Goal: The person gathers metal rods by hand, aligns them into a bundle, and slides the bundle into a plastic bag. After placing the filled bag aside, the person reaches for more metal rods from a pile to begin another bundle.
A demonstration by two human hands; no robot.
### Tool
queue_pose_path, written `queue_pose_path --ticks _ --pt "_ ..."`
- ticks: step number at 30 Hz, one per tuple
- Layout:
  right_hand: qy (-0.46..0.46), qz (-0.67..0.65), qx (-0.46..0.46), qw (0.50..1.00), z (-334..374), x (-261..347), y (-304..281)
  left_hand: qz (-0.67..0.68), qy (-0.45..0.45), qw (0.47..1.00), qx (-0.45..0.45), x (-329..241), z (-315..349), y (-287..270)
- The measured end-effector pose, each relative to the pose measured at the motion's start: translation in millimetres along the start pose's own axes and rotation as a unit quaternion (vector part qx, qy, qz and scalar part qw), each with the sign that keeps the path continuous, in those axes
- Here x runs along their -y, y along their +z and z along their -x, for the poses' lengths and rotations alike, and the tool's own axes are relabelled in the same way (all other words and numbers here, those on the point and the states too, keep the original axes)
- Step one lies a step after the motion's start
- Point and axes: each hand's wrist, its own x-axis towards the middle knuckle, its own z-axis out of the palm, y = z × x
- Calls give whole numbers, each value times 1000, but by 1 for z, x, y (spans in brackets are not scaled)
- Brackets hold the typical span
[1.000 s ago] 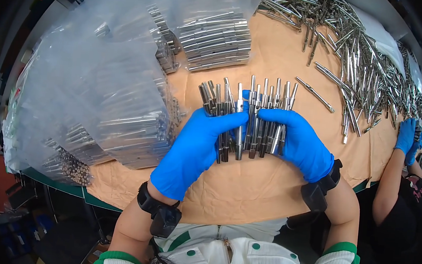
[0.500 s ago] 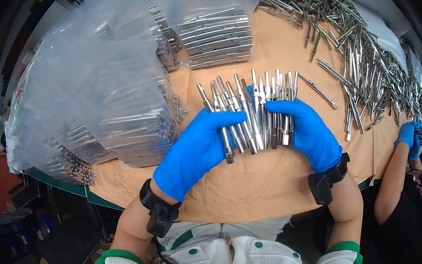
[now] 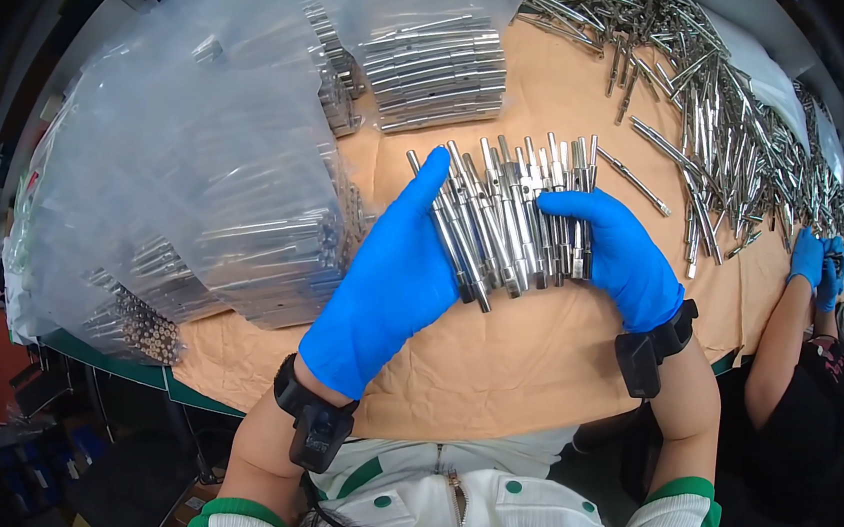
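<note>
A row of shiny metal rods point(image 3: 506, 216), some with holes and stepped ends, is held upright side by side between my two blue-gloved hands. My left hand point(image 3: 391, 271) cups the row from the left, its thumb pointing up along the outermost rods and its other fingers hidden behind them. On the right end, my right hand point(image 3: 628, 261) is closed round the rods with its thumb lying across their front. A single loose rod point(image 3: 635, 182) lies on the brown paper just beyond my right hand.
Clear plastic bags point(image 3: 249, 178) packed with stacked rods fill the left side. A large heap of loose rods point(image 3: 734, 140) spreads over the far right of the brown paper point(image 3: 523, 373). At the right edge a co-worker's blue-gloved hands point(image 3: 814, 263) are near that heap.
My left thumb has lifted off the front of the rods and now points up at their left side. The fanned rods have drawn closer together. My right hand has barely moved.
</note>
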Motion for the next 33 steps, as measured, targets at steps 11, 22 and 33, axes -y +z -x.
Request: queue_pose_path --ticks 11,22,33 --pt "-21 -16 -24 999 3 1 5 17 -10 1000 22 -5 3 3" --pt "-27 3 -41 999 -2 2 0 -12 -8 1000 7 -8 4 2" --pt "-48 59 -32 997 -1 -4 4 -113 15 992 -57 8 1 -10"
